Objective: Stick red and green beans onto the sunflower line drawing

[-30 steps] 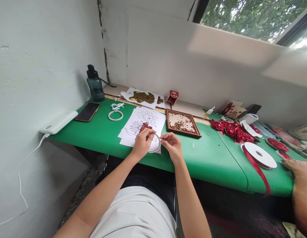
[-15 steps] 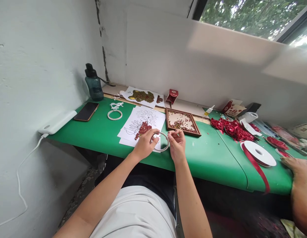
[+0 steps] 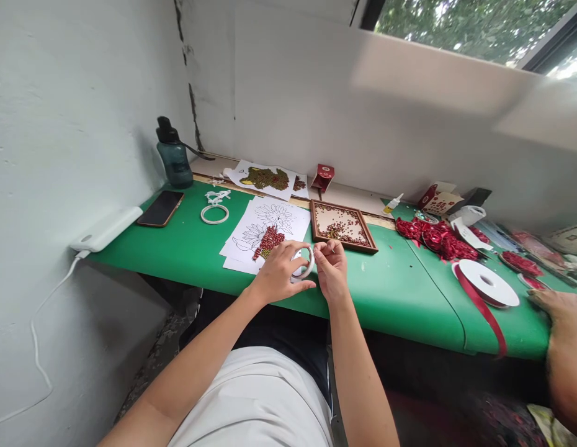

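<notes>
My left hand (image 3: 280, 273) is curled round a narrow white roll of tape (image 3: 309, 264), its thumb stretched out below. The roll is tilted, its opening turned partly edge-on. My right hand (image 3: 331, 264) meets the roll's right rim with thumb and fingertips pinched together; any loose tape end there is too small to see. Both hands are above the table's front edge. Just beyond them, paper sheets (image 3: 242, 239) show a line drawing of flowers, partly covered with red beans (image 3: 270, 241). To the right is a brown-framed tray (image 3: 373, 246) of scattered red and green beans.
A second tape roll (image 3: 214, 215), a phone (image 3: 161, 208) and a dark bottle (image 3: 175, 162) are on the left of the green table (image 3: 400, 298). Glue (image 3: 393, 203), red shredded material (image 3: 449, 242) and a ribbon spool (image 3: 491, 284) lie rightward. Another person's hand (image 3: 556, 304) rests at far right.
The tape roll has turned from nearly face-on to more edge-on. My left hand has rolled over it and its thumb has swung out below; my right hand stays at the rim.
</notes>
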`<act>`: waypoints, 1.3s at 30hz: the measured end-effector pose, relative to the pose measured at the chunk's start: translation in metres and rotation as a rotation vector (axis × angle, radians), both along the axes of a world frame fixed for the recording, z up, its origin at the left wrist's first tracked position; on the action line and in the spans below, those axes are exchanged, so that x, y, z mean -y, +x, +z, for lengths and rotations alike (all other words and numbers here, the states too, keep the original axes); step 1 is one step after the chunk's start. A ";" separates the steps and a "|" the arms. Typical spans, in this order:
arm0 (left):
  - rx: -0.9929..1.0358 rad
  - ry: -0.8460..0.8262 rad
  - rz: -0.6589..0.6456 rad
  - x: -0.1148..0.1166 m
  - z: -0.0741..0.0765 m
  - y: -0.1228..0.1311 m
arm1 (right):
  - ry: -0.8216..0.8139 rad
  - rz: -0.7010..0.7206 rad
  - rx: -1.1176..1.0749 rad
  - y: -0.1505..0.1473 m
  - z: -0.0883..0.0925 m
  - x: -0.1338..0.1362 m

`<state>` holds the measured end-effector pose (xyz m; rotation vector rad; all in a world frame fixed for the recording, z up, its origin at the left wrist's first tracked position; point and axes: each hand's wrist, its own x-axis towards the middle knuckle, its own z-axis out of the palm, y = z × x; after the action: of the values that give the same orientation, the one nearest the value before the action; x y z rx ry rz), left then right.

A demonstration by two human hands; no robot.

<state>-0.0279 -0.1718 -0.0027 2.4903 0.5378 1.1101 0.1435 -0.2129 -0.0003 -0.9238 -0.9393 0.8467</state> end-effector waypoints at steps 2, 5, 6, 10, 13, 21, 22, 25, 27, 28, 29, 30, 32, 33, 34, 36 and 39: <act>-0.018 0.024 0.006 0.001 0.000 0.000 | 0.006 0.034 -0.014 -0.001 0.001 0.001; 0.007 0.012 0.022 0.002 -0.001 -0.002 | 0.017 0.050 -0.020 -0.001 0.002 0.001; 0.019 0.001 0.021 0.002 -0.001 -0.002 | 0.017 0.055 -0.020 0.000 0.002 0.001; 0.059 -0.038 -0.044 0.001 -0.003 -0.005 | 0.016 0.079 -0.035 0.001 0.001 0.003; 0.083 -0.095 -0.114 0.002 -0.002 -0.005 | 0.014 0.047 -0.036 0.002 0.002 0.004; 0.208 -0.539 -0.063 0.047 0.003 -0.008 | 0.006 0.089 -0.075 0.002 0.001 0.004; 0.224 -0.615 -0.078 0.053 0.005 -0.009 | 0.006 0.099 -0.080 0.003 0.001 0.004; 0.298 -0.843 -0.128 0.065 0.011 -0.012 | -0.001 0.108 -0.087 0.003 -0.001 0.003; 0.329 -0.949 -0.141 0.069 0.014 -0.012 | -0.004 0.106 -0.086 0.002 -0.001 0.003; 0.338 -0.990 -0.149 0.071 0.015 -0.012 | -0.004 0.105 -0.084 0.002 0.000 0.003; 0.344 -1.027 -0.161 0.072 0.015 -0.012 | -0.004 0.102 -0.080 0.002 0.000 0.003; 0.350 -1.063 -0.175 0.073 0.015 -0.011 | -0.007 0.099 -0.075 0.001 0.000 0.003; 0.370 -1.141 -0.208 0.075 0.012 -0.010 | -0.021 0.096 -0.062 0.000 0.000 0.004; 0.382 -1.184 -0.224 0.075 0.011 -0.009 | -0.029 0.095 -0.056 0.000 0.000 0.003; 0.393 -1.228 -0.237 0.075 0.010 -0.008 | -0.036 0.096 -0.051 0.000 0.000 0.003; 0.410 -1.315 -0.251 0.073 0.007 -0.007 | -0.043 0.099 -0.049 -0.001 -0.001 0.002; 0.415 -1.357 -0.235 0.070 0.005 -0.007 | -0.041 0.098 -0.053 -0.001 -0.002 0.000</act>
<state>-0.0351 -0.2422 0.0026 1.0813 0.5619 0.7085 0.1428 -0.2124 -0.0019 -0.8922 -0.9305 0.9729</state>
